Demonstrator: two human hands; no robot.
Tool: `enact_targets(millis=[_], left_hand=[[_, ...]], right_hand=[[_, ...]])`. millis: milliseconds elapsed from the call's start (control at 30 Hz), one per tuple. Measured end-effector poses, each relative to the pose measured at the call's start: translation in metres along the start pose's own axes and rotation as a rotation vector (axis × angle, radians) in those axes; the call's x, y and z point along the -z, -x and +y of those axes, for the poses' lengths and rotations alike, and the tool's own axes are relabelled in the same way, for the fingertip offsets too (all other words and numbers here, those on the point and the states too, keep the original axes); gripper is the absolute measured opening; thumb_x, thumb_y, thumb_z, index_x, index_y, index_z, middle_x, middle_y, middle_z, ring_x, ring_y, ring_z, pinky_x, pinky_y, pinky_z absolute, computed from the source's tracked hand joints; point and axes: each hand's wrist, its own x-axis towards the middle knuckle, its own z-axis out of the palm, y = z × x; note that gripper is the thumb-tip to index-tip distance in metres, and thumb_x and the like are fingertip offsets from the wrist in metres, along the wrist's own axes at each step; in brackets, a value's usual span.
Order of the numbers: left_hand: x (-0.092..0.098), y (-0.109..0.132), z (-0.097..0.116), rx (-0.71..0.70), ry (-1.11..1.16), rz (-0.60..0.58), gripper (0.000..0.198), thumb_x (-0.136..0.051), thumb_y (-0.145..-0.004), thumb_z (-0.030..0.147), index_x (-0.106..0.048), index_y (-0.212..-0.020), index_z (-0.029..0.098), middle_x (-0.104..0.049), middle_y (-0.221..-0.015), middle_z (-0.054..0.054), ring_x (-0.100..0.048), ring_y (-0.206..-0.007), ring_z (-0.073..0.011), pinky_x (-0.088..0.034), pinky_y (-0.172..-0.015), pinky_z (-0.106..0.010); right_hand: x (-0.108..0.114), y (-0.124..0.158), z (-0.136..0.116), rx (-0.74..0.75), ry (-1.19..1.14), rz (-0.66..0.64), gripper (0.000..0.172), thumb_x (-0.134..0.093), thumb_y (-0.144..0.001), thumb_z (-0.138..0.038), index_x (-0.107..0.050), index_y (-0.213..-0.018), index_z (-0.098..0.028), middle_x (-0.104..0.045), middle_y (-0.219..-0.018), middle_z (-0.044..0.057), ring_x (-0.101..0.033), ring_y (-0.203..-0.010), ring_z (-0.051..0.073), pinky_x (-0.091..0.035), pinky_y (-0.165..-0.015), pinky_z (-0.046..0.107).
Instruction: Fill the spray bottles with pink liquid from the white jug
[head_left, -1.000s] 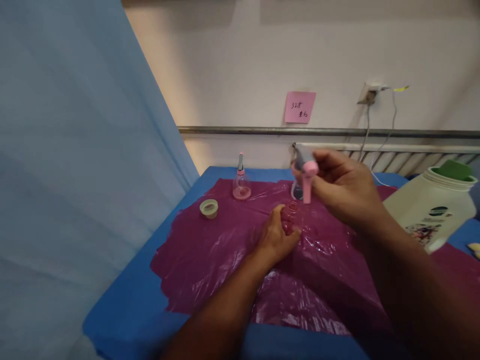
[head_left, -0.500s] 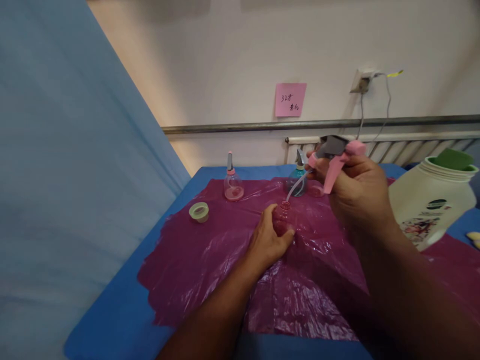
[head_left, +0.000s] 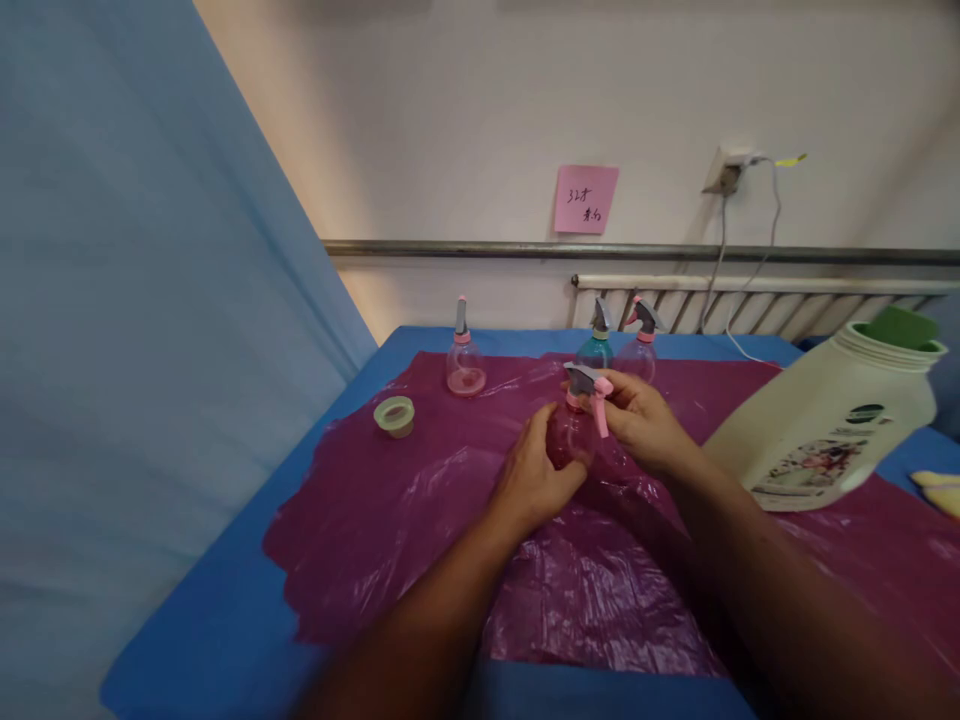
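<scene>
On the purple plastic sheet (head_left: 420,500) stands a clear round spray bottle (head_left: 571,440). My left hand (head_left: 534,470) is wrapped around its left side, thumb at the front. Its grey and pink spray head (head_left: 589,385) sits on the bottle's mouth, gripped in the fingers of my right hand (head_left: 637,415). The pink trigger points down toward the right. Whether the collar is threaded on cannot be made out. Just behind my right hand are a teal spray bottle (head_left: 595,350) and a clear one with a pink and grey head (head_left: 640,350).
A large cream jug (head_left: 832,430) with a green insert stands at the right. Another spray bottle (head_left: 465,365) with pink liquid and a pale green cap (head_left: 394,415) are at the left. A blue curtain (head_left: 150,300) hangs on the left; a radiator (head_left: 682,300) is behind.
My right hand has come down and left with the spray head, from above the bottle onto its mouth. The tube has gone inside. My left hand still holds the bottle.
</scene>
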Motion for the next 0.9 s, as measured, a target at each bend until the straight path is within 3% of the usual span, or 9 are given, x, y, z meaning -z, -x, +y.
enact_targets(millis=[100, 333, 467, 767, 900], left_hand=[[-0.001, 0.001, -0.001, 0.006, 0.010, -0.028, 0.083, -0.094, -0.093, 0.038, -0.055, -0.166, 0.032, -0.070, -0.165, -0.012, -0.068, -0.153, -0.0377, -0.056, -0.130, -0.058], [-0.001, 0.001, -0.003, -0.011, 0.037, -0.076, 0.083, -0.092, -0.096, 0.041, -0.053, -0.168, 0.032, -0.066, -0.169, -0.014, -0.066, -0.155, -0.0391, -0.054, -0.131, -0.062], [-0.002, 0.000, -0.005, -0.027, 0.061, -0.087, 0.085, -0.091, -0.096, 0.038, -0.051, -0.170, 0.033, -0.067, -0.169, -0.013, -0.067, -0.155, -0.0381, -0.055, -0.131, -0.062], [-0.002, 0.003, -0.003, -0.024, 0.021, -0.092, 0.082, -0.086, -0.098, 0.034, -0.049, -0.170, 0.032, -0.064, -0.172, -0.013, -0.066, -0.155, -0.0368, -0.054, -0.132, -0.063], [-0.001, 0.001, 0.001, -0.078, -0.015, -0.043, 0.079, -0.089, -0.095, 0.033, -0.055, -0.166, 0.030, -0.064, -0.170, -0.013, -0.065, -0.156, -0.0362, -0.051, -0.135, -0.061]], right_hand=[[0.005, 0.005, 0.008, 0.000, -0.011, -0.001, 0.049, -0.109, -0.071, -0.055, -0.089, -0.107, -0.028, -0.088, -0.106, 0.005, -0.078, -0.098, 0.025, -0.065, -0.096, 0.042], [0.014, 0.011, 0.021, -0.002, -0.027, -0.048, 0.047, -0.106, -0.080, -0.053, -0.090, -0.117, -0.029, -0.088, -0.115, 0.005, -0.079, -0.097, 0.024, -0.064, -0.089, 0.039], [0.012, 0.012, 0.027, 0.011, -0.019, -0.052, 0.046, -0.101, -0.087, -0.061, -0.089, -0.118, -0.029, -0.088, -0.117, 0.006, -0.079, -0.096, 0.024, -0.065, -0.087, 0.040], [0.004, 0.010, 0.039, 0.099, -0.047, 0.101, 0.049, -0.107, -0.078, -0.058, -0.083, -0.110, -0.029, -0.088, -0.110, 0.005, -0.080, -0.099, 0.024, -0.066, -0.095, 0.042], [0.001, 0.009, 0.043, 0.126, -0.040, 0.129, 0.050, -0.109, -0.073, -0.054, -0.079, -0.104, -0.028, -0.086, -0.105, 0.004, -0.079, -0.097, 0.024, -0.065, -0.096, 0.042]])
